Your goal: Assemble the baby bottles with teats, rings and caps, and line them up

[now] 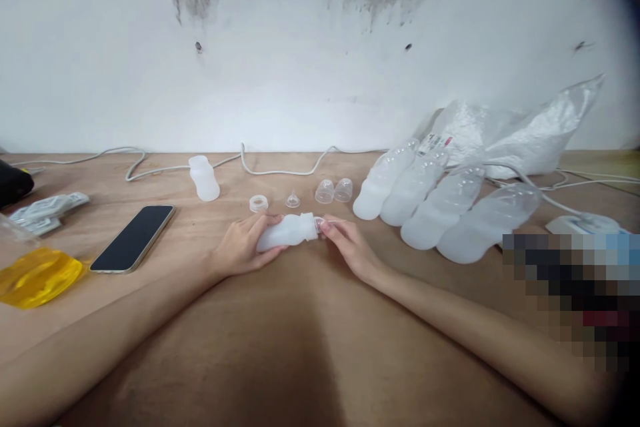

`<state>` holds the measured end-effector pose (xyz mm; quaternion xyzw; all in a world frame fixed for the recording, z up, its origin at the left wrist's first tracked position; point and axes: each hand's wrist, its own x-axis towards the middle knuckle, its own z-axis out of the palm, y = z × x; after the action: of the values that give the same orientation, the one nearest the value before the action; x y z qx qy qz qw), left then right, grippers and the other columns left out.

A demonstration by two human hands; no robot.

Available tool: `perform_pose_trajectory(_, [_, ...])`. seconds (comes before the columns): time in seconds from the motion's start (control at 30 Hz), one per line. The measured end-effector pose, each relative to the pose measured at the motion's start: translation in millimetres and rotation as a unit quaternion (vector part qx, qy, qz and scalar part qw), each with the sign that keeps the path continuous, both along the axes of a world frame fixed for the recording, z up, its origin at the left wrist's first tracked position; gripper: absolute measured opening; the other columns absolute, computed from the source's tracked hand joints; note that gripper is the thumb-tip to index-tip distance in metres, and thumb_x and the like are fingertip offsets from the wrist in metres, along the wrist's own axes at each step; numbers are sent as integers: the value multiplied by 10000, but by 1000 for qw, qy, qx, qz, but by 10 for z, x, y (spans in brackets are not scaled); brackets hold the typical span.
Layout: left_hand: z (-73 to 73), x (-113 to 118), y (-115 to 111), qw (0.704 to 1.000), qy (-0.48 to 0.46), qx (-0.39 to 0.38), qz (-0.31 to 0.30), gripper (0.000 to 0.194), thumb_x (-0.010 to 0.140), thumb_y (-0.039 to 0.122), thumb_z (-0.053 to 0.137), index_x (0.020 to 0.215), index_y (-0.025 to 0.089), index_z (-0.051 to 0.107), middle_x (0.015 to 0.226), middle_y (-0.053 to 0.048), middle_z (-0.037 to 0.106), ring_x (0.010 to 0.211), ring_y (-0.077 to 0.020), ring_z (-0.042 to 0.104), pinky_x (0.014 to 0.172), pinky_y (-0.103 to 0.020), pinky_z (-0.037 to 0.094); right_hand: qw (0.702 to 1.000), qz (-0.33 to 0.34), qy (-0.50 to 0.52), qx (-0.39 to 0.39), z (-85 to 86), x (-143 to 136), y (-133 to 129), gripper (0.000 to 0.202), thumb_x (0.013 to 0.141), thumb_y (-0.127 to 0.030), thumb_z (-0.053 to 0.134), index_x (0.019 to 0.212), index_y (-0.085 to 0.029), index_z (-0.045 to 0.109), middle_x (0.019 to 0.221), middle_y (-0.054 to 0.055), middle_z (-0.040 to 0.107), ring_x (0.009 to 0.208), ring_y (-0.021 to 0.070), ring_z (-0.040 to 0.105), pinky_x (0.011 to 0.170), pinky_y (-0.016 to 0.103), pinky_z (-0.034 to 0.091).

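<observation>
My left hand is wrapped round a frosted baby bottle, which lies on its side with its neck pointing right. A collar ring sits at the bottle's mouth. There, the fingers of my right hand pinch a small clear piece, seemingly a teat, partly hidden by the fingertips. Just beyond the bottle lie a loose collar ring, a clear teat and two clear domed caps. Another frosted bottle without a top stands behind my left hand.
Several capped bottles lie in a row at right, before a clear plastic bag. A phone and a yellow packet are at left. A white cable runs along the wall. A blurred-out patch covers the right edge.
</observation>
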<state>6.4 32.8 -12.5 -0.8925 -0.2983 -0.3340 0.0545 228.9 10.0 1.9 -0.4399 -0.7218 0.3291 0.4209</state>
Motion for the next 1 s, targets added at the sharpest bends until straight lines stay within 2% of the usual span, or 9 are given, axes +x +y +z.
perform_pose_trajectory(0.07, [-5,-2,4,1000,-7,-10,4,411,769,362,541,1105,187,382,1050,-84,598,869,-190,607,671,-296,503,1000,-6,16,8,-7,0,-4,275,797,-446,466,926,-212,533,918,33,574,797,169,521,646,282,396])
perform_pose_trajectory(0.13, [1,-3,1,1000,-9,-19,3,418,767,366,542,1106,186,377,1047,-77,596,859,-186,608,664,-294,502,999,-1,19,27,-17,-2,-7,427,742,-388,568,1130,-248,459,1099,47,542,938,195,514,687,293,420])
perform_pose_trajectory(0.17, [8,-3,-2,1000,-8,-23,4,420,766,371,541,1105,185,377,1036,-74,599,848,-184,610,656,-291,501,999,6,12,39,-21,-4,-8,479,722,-356,597,1164,-257,442,1138,49,531,982,204,505,703,299,426])
perform_pose_trajectory(0.3, [32,-6,-19,1000,4,-21,9,405,763,384,537,1081,181,391,994,-70,615,813,-187,618,623,-283,496,998,6,-11,57,-28,-15,-1,413,699,-305,627,1093,-252,512,1121,46,568,995,206,518,726,318,433])
perform_pose_trajectory(0.57, [-2,-21,-7,1000,18,-7,0,409,773,383,518,1117,201,396,1008,-78,611,820,-194,616,660,-302,498,999,-24,-13,18,-17,-19,11,365,647,-339,668,971,-213,556,983,42,617,894,197,563,721,318,440])
perform_pose_trajectory(0.73, [26,-2,-12,999,29,14,-15,371,793,346,514,1111,190,406,1074,-99,585,919,-204,590,714,-308,494,999,-36,-22,5,-18,-17,11,318,649,-358,659,907,-207,551,891,35,620,854,200,566,718,327,437])
perform_pose_trajectory(0.9, [92,21,-12,998,-28,-57,-19,557,722,417,589,1182,203,359,1131,-94,551,1015,-227,542,807,-343,466,998,-38,32,34,-55,-9,23,342,663,-363,651,955,-232,531,999,45,590,916,206,547,748,337,439])
perform_pose_trajectory(1.0, [102,6,6,993,-71,-95,-17,532,750,372,550,1203,186,344,1119,-102,543,1023,-232,530,848,-361,440,998,-31,48,36,-62,-5,20,361,664,-359,655,976,-240,518,1046,45,575,930,204,541,744,334,442])
